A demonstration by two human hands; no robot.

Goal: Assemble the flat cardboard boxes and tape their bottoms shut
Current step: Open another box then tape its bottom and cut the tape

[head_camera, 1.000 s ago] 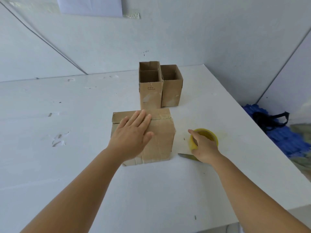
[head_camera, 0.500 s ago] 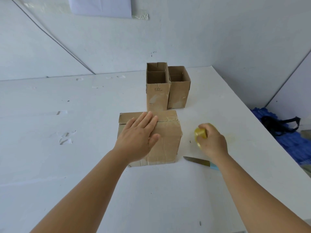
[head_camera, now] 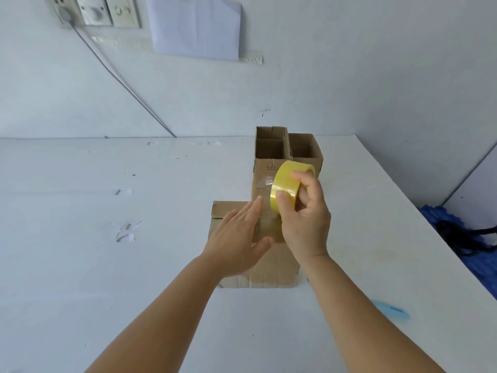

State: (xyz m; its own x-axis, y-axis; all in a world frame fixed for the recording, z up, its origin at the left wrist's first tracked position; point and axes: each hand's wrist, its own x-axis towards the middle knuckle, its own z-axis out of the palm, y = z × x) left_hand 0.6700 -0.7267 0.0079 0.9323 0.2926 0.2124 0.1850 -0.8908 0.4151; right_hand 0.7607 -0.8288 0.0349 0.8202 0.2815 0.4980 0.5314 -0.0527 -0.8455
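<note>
A brown cardboard box (head_camera: 271, 273) stands on the white table (head_camera: 107, 238) with its closed flaps facing up. My left hand (head_camera: 236, 238) lies flat on top of it, fingers straight. My right hand (head_camera: 304, 219) grips a yellow roll of clear tape (head_camera: 285, 184) and holds it above the far side of the box, just past my left fingertips. Two assembled boxes (head_camera: 271, 157) stand open-topped side by side right behind it.
A blue-handled knife (head_camera: 391, 309) lies on the table at the right, partly behind my right forearm. Blue material and a black strap (head_camera: 462, 235) lie beyond the table's right edge. A wall with sockets and a cable rises behind.
My right hand has lifted the tape roll off the table and carried it left and up over the box. My left hand has stayed flat on the box. The view has tilted upward.
</note>
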